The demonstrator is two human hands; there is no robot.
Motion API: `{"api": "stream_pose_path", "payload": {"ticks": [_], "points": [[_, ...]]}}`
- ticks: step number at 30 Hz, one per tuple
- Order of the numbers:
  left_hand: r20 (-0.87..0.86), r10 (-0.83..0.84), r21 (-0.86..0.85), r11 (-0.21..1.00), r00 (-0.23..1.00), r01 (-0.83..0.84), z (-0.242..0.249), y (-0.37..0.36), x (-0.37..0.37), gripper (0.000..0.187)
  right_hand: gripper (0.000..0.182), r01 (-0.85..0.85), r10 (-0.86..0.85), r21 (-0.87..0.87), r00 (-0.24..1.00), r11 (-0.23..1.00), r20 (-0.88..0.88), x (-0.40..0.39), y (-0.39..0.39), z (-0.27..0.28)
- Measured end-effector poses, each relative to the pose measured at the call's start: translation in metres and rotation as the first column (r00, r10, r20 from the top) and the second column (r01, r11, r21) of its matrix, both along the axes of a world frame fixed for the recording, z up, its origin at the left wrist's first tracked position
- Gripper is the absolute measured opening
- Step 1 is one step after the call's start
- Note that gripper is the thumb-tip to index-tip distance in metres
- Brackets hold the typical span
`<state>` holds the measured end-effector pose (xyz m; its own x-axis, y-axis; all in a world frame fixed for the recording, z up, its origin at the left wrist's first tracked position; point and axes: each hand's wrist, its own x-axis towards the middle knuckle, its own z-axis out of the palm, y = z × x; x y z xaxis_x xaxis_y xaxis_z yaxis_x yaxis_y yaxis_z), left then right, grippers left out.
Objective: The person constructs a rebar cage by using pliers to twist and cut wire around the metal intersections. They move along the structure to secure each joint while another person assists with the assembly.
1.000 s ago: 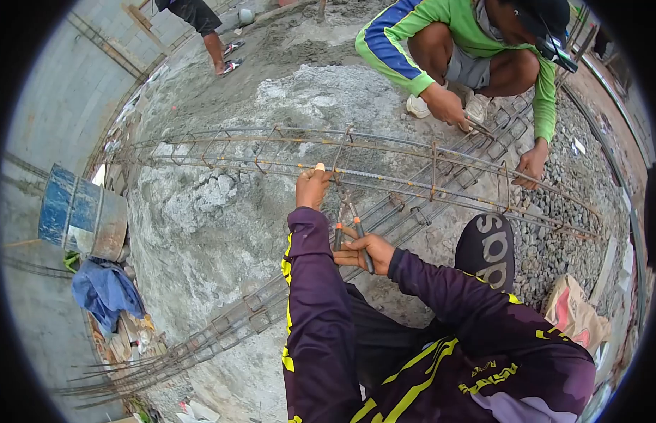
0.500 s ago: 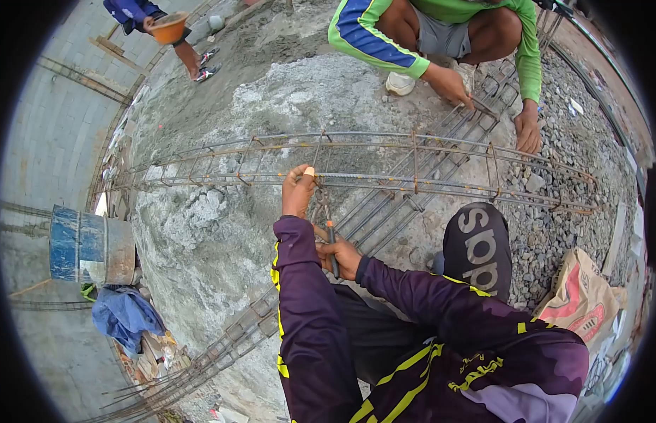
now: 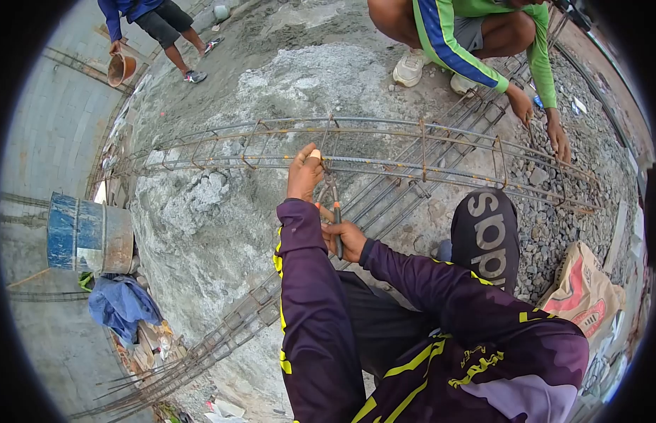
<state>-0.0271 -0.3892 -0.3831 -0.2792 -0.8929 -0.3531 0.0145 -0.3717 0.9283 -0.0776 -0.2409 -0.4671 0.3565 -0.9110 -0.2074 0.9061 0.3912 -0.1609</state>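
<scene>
My left hand (image 3: pixel 305 172) is closed on the near bars of a long rebar cage (image 3: pixel 377 163), with a light wrap on one fingertip. Just right of and below it, my right hand (image 3: pixel 344 238) is wrapped round the handles of pliers (image 3: pixel 335 211). The jaws of the pliers point up to the near bar beside my left fingers. What lies between the jaws is too small to tell. A second rebar cage (image 3: pixel 254 310) runs diagonally beneath the first.
A person in a green sleeve (image 3: pixel 469 60) crouches across the cage, hands at its right part. Another person stands at upper left with a bucket (image 3: pixel 121 69). A blue drum (image 3: pixel 88 233) and blue cloth (image 3: pixel 123 307) are left; gravel (image 3: pixel 547 233) and a paper sack (image 3: pixel 582 292) right.
The crouching person's hands have moved right and down along the cage. The standing person has stepped right and the bucket hangs lower. My hands stay at the same place on the cage.
</scene>
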Motion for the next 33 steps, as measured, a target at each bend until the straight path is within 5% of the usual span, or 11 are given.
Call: {"api": "stream_pose_path", "payload": {"ticks": [5, 9, 11, 15, 17, 21, 26, 29, 32, 33], "points": [[0.029, -0.017, -0.011, 1.0, 0.999, 0.017, -0.001, 0.006, 0.005, 0.047, 0.07, 0.041, -0.039, -0.017, 0.994, 0.999, 0.1, 0.005, 0.001, 0.012], [-0.087, -0.096, -0.032, 0.995, 0.992, 0.094, -0.017, -0.007, 0.019, 0.047, 0.066, 0.02, -0.017, 0.027, 0.994, 0.999, -0.11, 0.019, 0.01, -0.006], [0.099, -0.016, -0.058, 0.998, 0.995, 0.022, -0.018, -0.005, 0.017, 0.047, 0.066, 0.025, -0.007, 0.069, 0.969, 0.997, -0.245, 0.018, 0.015, 0.002], [0.404, 0.123, -0.136, 0.988, 0.907, -0.074, -0.041, -0.014, 0.023, 0.043, 0.07, 0.024, -0.008, 0.088, 0.985, 0.996, -0.175, 0.014, 0.009, -0.002], [0.526, 0.073, -0.16, 0.987, 0.848, 0.014, -0.082, -0.028, 0.043, 0.043, 0.072, 0.047, -0.033, 0.089, 0.988, 0.995, -0.152, 0.014, 0.008, 0.005], [0.713, -0.034, -0.166, 0.962, 0.7, 0.217, -0.071, -0.002, 0.041, 0.04, 0.045, 0.106, -0.101, 0.019, 0.978, 0.994, -0.183, 0.037, 0.003, -0.02], [0.638, -0.33, 0.081, 0.927, 0.695, 0.365, -0.039, 0.021, 0.032, 0.063, 0.044, 0.231, -0.2, 0.102, 0.947, 0.967, -0.251, 0.06, -0.008, -0.001], [0.732, -0.37, 0.116, 0.895, 0.573, 0.43, -0.041, 0.016, 0.029, 0.066, 0.037, 0.239, -0.214, 0.089, 0.951, 0.967, -0.225, 0.071, -0.015, -0.009], [0.717, -0.316, 0.006, 0.894, 0.621, 0.448, -0.073, 0.007, 0.042, 0.07, 0.036, 0.287, -0.28, 0.034, 0.95, 0.957, -0.136, 0.079, -0.02, -0.023], [0.722, -0.295, -0.015, 0.897, 0.625, 0.441, -0.073, 0.007, 0.041, 0.069, 0.037, 0.319, -0.317, -0.031, 0.916, 0.947, -0.247, 0.081, -0.022, -0.027]]}}
